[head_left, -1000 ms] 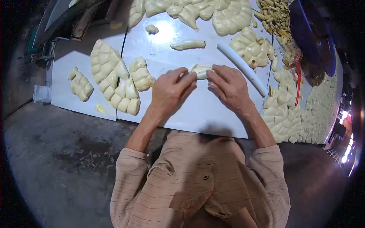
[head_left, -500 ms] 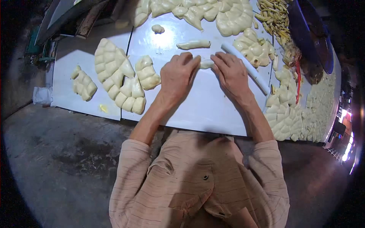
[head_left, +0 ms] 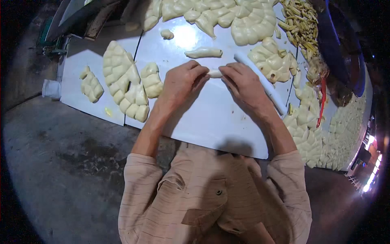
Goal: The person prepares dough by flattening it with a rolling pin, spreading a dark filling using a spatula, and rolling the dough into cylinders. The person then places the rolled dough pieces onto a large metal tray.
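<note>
A short, pale roll of dough (head_left: 214, 74) lies between my two hands above the white tabletop. At its left end, the thumb and fingers of my left hand (head_left: 181, 83) are pinched together. The fingers of my right hand (head_left: 245, 83) close on its other end. Just beyond them rests a longer, finished-looking dough roll (head_left: 204, 53). A smooth white rod (head_left: 261, 84) slants past the outer side of my right hand. Left of my left hand sits a small slab of dough pieces (head_left: 152, 80) pressed together.
More dough pieces lie in a curved slab (head_left: 124, 79), a small cluster (head_left: 92, 85) and a far mass (head_left: 252, 24). Rightward are a dough patch (head_left: 272, 59), yellowish strips (head_left: 300, 24), a dark blue basin (head_left: 339, 44) and a red-handled tool (head_left: 322, 101).
Both hands have shifted slightly left and toward me with the dough roll, and the gap between them looks a little narrower. The whole view has tilted slightly.
</note>
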The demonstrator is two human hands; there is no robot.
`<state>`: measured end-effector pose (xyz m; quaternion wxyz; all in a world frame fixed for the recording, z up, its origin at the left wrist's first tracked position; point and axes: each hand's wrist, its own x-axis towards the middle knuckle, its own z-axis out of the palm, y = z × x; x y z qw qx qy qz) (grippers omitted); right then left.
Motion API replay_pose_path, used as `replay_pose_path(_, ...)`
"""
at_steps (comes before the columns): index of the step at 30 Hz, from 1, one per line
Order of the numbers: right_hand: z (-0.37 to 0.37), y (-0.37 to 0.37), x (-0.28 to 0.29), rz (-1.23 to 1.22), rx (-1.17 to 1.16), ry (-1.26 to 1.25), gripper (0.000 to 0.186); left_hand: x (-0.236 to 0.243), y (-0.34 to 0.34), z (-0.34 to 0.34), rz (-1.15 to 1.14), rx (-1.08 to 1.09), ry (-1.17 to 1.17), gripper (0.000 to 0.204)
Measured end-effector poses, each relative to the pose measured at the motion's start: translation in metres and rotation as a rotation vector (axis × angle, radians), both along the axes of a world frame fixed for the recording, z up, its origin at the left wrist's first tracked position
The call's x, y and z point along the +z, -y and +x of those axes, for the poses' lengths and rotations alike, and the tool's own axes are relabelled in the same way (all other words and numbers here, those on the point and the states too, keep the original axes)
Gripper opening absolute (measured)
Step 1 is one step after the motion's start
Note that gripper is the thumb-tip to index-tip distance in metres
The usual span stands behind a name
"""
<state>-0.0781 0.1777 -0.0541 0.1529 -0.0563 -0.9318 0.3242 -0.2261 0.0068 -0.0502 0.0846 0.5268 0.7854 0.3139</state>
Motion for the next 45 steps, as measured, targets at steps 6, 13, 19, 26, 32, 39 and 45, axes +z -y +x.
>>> replay_pose_path(6, 0.002, 0.009, 0.006, 0.023, 0.020, -0.130, 0.030, 0.020, 0.018, -0.002, 0.084, 0.037, -0.142, 0.028)
replay_pose_path(13, 0.002, 0.023, -0.010, 0.125, -0.078, -0.051, 0.036, 0.003, 0.025, -0.020, -0.038, -0.004, -0.036, 0.024)
replay_pose_path(19, -0.012, 0.026, -0.001, -0.067, -0.137, 0.006, 0.024, 0.005, 0.026, -0.038, -0.082, -0.102, 0.056, 0.025)
replay_pose_path(26, -0.011, 0.028, 0.008, -0.107, -0.251, 0.053, 0.024, 0.016, 0.027, -0.054, -0.094, -0.075, 0.216, 0.033)
replay_pose_path(32, -0.061, 0.008, 0.020, 0.037, -0.300, -0.023, 0.026, 0.010, -0.008, -0.077, 0.011, -0.059, 0.046, 0.029)
replay_pose_path(39, -0.059, 0.009, 0.035, -0.070, -0.189, 0.152, 0.020, 0.005, -0.007, -0.081, -0.009, -0.131, -0.010, 0.013)
replay_pose_path(45, -0.039, 0.016, 0.014, 0.002, -0.087, 0.135, 0.027, 0.012, 0.019, -0.065, -0.222, -0.168, 0.025, 0.023)
